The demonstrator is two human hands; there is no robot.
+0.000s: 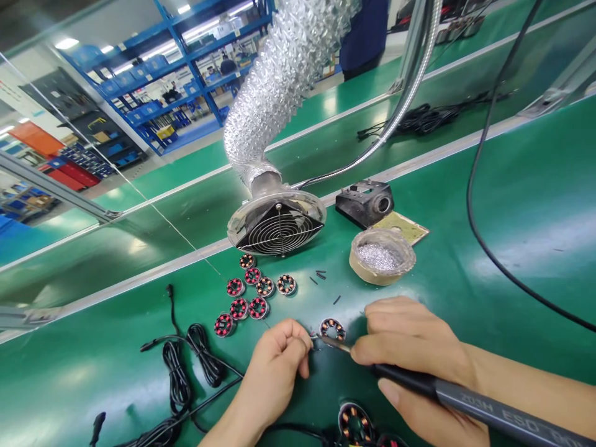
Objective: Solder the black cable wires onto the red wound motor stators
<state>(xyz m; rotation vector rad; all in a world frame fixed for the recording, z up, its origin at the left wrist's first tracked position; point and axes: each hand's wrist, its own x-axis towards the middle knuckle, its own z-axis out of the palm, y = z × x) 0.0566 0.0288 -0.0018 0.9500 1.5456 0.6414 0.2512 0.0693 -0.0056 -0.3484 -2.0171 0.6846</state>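
My right hand (414,354) is wrapped round a soldering iron (447,394), whose metal tip points left. That tip lies close to the edge of a motor stator (332,331) with copper coils, beside my left hand. Thumb and fingers of my left hand (282,354) are pinched on thin wire ends (313,337); the exact grip is partly hidden. Farther back stand several more stators (258,307), some with red coils and some with copper ones. Another copper stator (354,422) shows at the bottom edge, partly cut off.
A fume extractor (279,230) with a silver duct hangs above the green table. Behind my right hand sit a tub of metal shavings (382,254) and a black iron stand (365,203). Coiled black cables (177,375) lie at left; a black cord (475,205) hangs at right.
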